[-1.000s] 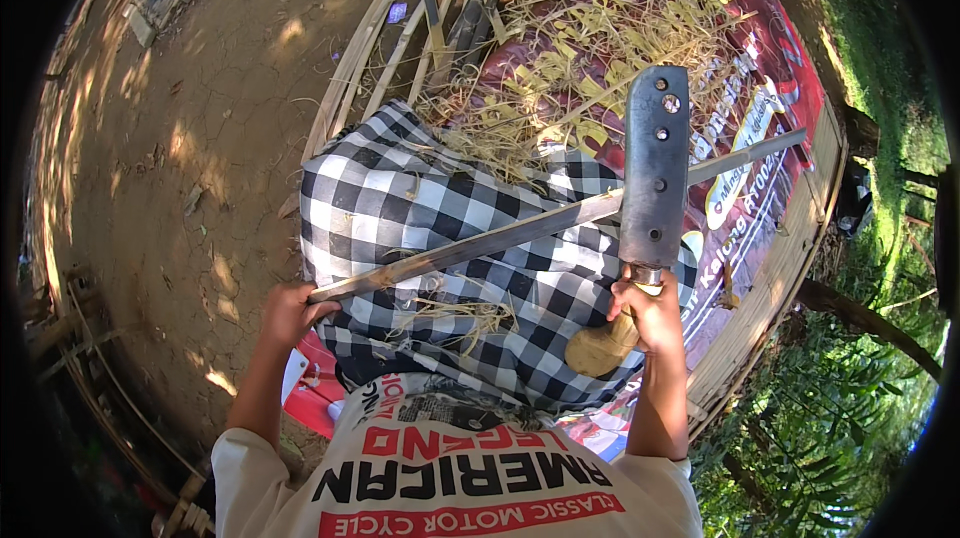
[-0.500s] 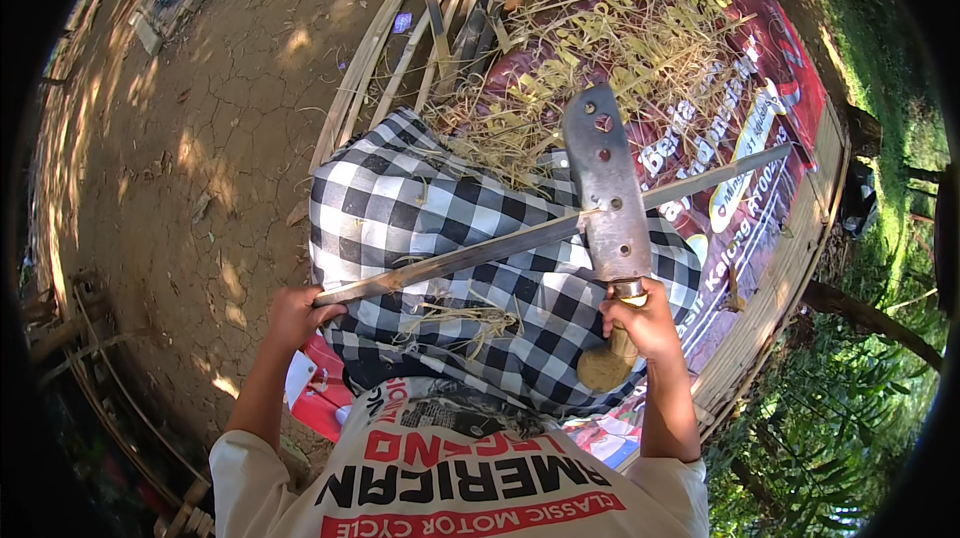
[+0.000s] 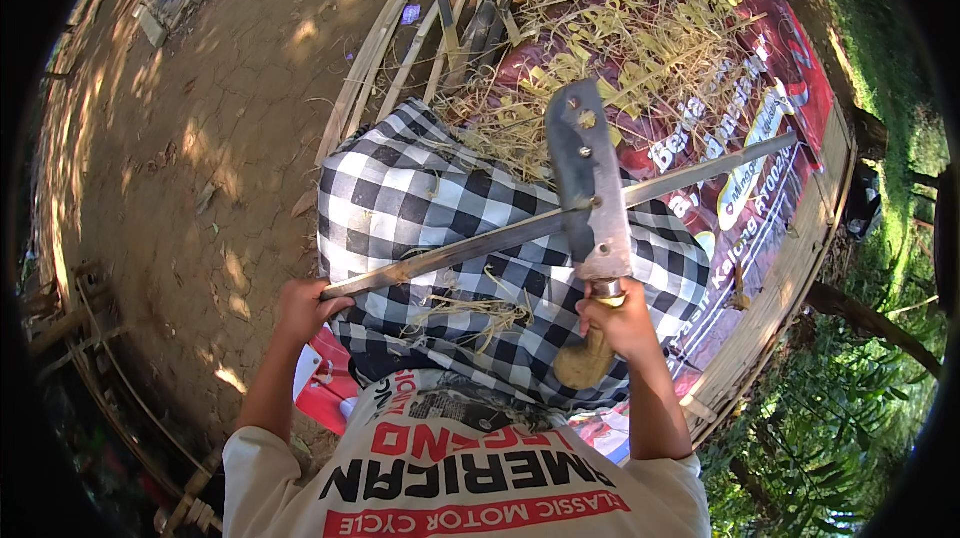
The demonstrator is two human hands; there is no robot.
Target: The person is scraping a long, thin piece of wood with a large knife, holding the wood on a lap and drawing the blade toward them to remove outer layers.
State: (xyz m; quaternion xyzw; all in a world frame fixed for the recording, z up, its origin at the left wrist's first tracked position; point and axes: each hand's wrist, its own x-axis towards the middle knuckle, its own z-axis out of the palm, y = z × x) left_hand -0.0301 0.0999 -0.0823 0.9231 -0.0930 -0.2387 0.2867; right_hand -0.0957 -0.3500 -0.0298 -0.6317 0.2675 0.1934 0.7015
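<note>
Bamboo strip [image 3: 450,257], likely light, stiff, sharp-edged, slants across the checked cloth [image 3: 390,196]; hold best where your left hand [image 3: 306,311] grips its left end, right hand's [image 3: 622,322] fingers clenched on the knife [image 3: 603,256] handle.

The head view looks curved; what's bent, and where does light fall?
Head view: fisheye distortion bows the pale wooden edging at right, corners black; head view: sunlight and shade dapple the brown earthen ground; head view: the wide grey steel blade looks paler near its brown wooden handle.
</note>
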